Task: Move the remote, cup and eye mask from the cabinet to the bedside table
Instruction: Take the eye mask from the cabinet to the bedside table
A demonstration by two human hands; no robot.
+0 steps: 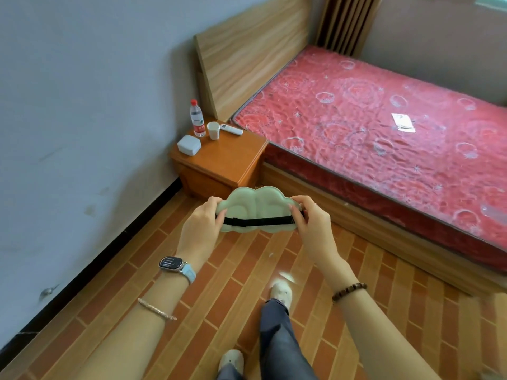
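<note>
Eye mask: the pale green, cloud-shaped eye mask [255, 204] is held in the air above the floor [247, 270], short of the front edge of the desk [233, 160], with its black strap [258, 222] facing the camera.
Hands: the left hand [203, 229] pinches the mask's left end and the right hand [312, 226] pinches its right end, fingers curled over the strap.
Cup: a white paper cup [213, 130] stands upright near the desk's back edge.
Remote: a white remote [232, 129] lies flat at the back right corner, just beside the cup.
Other things on the desk: a water bottle [197, 117] stands at the back left; a white box [189, 145] sits by the left edge.
Open room: plain wood shows across the front and right of the desk top.
Edges: the desk's left side is close to the wall [82, 105]; its right edge meets the bed [384, 119]; the headboard [247, 56] rises behind it.
Writing: the bottle's red label is too small to read.
Bed: a small paper [402, 122] lies on the red mattress.
</note>
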